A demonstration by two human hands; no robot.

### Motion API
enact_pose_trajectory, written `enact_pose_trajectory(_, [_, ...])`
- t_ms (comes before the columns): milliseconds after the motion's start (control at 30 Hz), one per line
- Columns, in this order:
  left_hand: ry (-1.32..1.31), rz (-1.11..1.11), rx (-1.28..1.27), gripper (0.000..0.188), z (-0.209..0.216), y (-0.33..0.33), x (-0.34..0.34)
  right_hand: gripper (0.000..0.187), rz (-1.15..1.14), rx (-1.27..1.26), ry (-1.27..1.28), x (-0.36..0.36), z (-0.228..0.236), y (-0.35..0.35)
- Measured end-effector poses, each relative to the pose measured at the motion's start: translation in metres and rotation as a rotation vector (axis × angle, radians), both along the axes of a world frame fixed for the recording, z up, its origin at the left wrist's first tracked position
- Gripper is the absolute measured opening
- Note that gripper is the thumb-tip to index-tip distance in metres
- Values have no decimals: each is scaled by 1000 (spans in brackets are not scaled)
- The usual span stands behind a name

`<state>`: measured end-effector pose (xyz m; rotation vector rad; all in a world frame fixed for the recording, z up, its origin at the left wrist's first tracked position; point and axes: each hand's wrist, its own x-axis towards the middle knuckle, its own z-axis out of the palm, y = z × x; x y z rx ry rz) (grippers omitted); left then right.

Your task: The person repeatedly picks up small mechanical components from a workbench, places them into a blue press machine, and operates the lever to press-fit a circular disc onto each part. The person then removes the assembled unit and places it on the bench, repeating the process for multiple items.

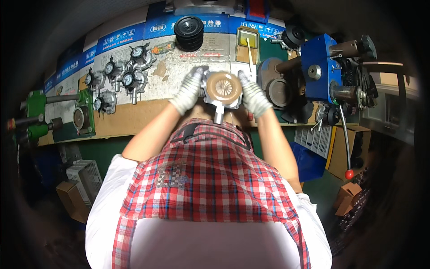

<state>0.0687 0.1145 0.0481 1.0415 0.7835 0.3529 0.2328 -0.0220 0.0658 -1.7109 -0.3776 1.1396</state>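
Between my two gloved hands is a cast-metal pump body [223, 88] with a tan round face, a ribbed centre and a short metal pipe pointing toward me. My left hand [191, 91] grips its left side, thumb and fingers closed in. On the opposite side my right hand [254, 95] holds the rim, its thumb up along the edge. The fingers beneath the part are hidden. Several similar metal pumps [134, 78] with black-and-silver hubs stand in a cluster to the left on the cardboard-covered bench [165, 92].
A stack of black pulleys [188, 33] stands at the back. Behind my right hand lies a tray of yellow grease [247, 41] with a brush [249, 51]. A blue lever press [320, 67] with a red-knobbed handle [349, 174] is at right, a green press [38, 112] at left.
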Motion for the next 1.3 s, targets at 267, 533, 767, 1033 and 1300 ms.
enact_pose_trajectory(267, [-294, -344, 182, 67, 12, 22, -52, 30, -87, 383, 669, -17, 122, 10])
enact_pose_trajectory(533, [-404, -339, 41, 60, 113, -1, -48, 48, 122, 293, 510, -58, 160, 17])
enact_pose_trajectory(767, [-462, -104, -76, 55, 90, 0, -42, 53, 165, 277, -515, -49, 133, -16])
enact_pose_trajectory(1033, [-552, -159, -251, 65, 108, 1, -47, 92, 265, 472, -783, -67, 82, -12])
enact_pose_trajectory(1300, [-559, -192, -232, 66, 109, 6, -57, 59, 4, 311, -768, -45, 61, -23])
